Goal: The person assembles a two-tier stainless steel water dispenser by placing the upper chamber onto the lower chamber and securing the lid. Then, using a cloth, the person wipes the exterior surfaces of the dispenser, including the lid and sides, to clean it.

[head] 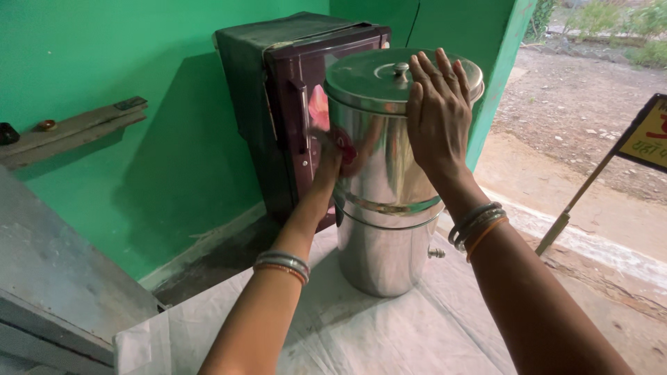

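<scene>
A: Green walls [139, 62] all round, open doorway on the right with bare dirt ground [583, 97] outside. We're at a table under a pale plastic sheet [389, 326]

B: What are we on?

A: Tall steel drum [382, 208], upright on the sheet near the far edge. Two stacked sections, small tap [436, 253] low on its right side, lid [379, 80] with a knob [401, 69] seated on top

B: Hands?

A: Right hand [438, 114] spread flat, palm on the upper wall, fingers up over the lid rim. Not gripping, just pressed on. Left hand [325, 173] is against the drum's left side at mid height; fingers mostly hidden behind the curve, so we can't tell if they're open or curled. Bangles [281, 262] on both wrists

B: Around it?

A: Dark maroon fridge [292, 118] just behind the drum on the left, close, can't tell if touching. Wooden shelf [69, 132] on the left wall with a small round object on it. Yellow signboard [646, 135] on a post outside, far right edge
</scene>
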